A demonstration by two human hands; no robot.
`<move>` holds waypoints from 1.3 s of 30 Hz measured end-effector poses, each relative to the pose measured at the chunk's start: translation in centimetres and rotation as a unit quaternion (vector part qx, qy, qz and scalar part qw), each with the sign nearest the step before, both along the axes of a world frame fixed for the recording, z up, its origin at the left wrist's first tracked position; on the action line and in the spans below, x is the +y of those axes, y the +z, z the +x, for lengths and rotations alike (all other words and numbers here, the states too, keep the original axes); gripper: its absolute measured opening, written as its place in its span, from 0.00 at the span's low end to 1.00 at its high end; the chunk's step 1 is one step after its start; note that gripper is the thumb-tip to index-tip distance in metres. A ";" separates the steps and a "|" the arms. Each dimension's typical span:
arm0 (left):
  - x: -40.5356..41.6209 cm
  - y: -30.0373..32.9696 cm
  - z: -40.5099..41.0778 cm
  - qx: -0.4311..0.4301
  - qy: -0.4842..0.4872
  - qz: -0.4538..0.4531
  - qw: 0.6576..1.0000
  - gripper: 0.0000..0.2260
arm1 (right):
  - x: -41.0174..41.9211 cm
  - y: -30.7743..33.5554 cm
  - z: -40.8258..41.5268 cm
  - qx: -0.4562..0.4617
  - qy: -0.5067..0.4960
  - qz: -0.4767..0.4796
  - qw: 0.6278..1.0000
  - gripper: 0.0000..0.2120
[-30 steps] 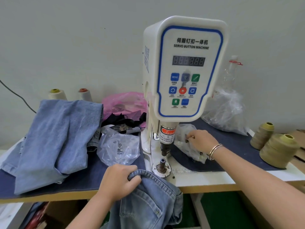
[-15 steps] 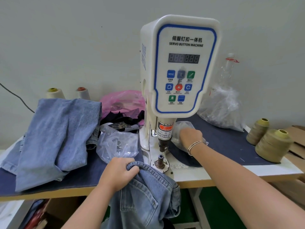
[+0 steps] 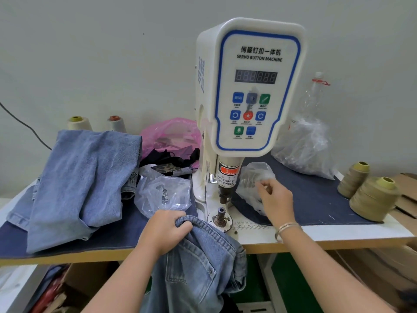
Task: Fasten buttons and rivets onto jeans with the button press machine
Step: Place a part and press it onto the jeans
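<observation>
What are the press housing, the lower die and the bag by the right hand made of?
Press housing: looks like glossy white moulded plastic, with rounded edges and an even sheen. Lower die: metal, dark and dull, brownish at its base, possibly rust. Bag: thin clear plastic film, crinkled and see-through, at the right hand.

Jeans (image 3: 198,267) run off frame at 6 o'clock. Right hand (image 3: 276,202) fingertips blurred against the clear bag (image 3: 252,177); pinch unreadable. Bag contents indistinct.
</observation>
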State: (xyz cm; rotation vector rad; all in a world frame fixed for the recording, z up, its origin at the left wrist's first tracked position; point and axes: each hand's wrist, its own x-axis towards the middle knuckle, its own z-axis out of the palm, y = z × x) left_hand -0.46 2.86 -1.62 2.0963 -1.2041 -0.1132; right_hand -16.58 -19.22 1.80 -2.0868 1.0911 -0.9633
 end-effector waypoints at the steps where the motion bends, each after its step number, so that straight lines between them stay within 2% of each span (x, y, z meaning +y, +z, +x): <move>1: 0.0 0.0 0.0 0.000 0.002 -0.001 1.000 0.12 | 1.1 -0.2 -0.3 -0.041 0.010 0.026 0.999 0.06; 3: 0.0 -0.1 -0.1 0.000 0.003 -0.004 1.000 0.12 | 3.0 0.0 -0.5 -0.120 0.039 0.115 0.985 0.04; 5: 0.0 0.0 -0.1 -0.002 0.003 -0.001 1.000 0.12 | 4.5 0.4 -0.6 -0.193 0.079 0.248 0.946 0.04; 8: -0.1 -0.1 0.0 -0.001 0.004 0.000 1.000 0.12 | 7.1 0.8 -0.5 -0.249 0.131 0.455 0.845 0.05; 10: 0.0 -0.1 0.0 -0.003 0.004 -0.002 1.000 0.12 | 8.4 0.8 -0.1 -0.265 0.128 0.560 0.775 0.04; 13: 0.0 -0.1 0.0 -0.003 0.005 -0.001 1.000 0.12 | 9.0 1.1 0.5 -0.293 0.129 0.653 0.686 0.04; 16: -0.1 -0.2 0.1 0.001 0.006 0.001 1.000 0.12 | 9.2 1.4 0.9 -0.310 0.136 0.690 0.640 0.04; 19: -0.1 -0.2 0.2 0.004 0.006 0.000 1.000 0.12 | 9.2 1.5 1.2 -0.316 0.132 0.700 0.627 0.06; 34: -0.1 -0.2 0.2 0.003 0.010 0.014 1.000 0.12 | 9.8 2.2 1.3 -0.327 0.116 0.702 0.622 0.08; 39: -0.1 -0.1 0.1 0.006 0.011 0.010 1.000 0.12 | 10.0 2.2 1.4 -0.316 0.107 0.687 0.645 0.07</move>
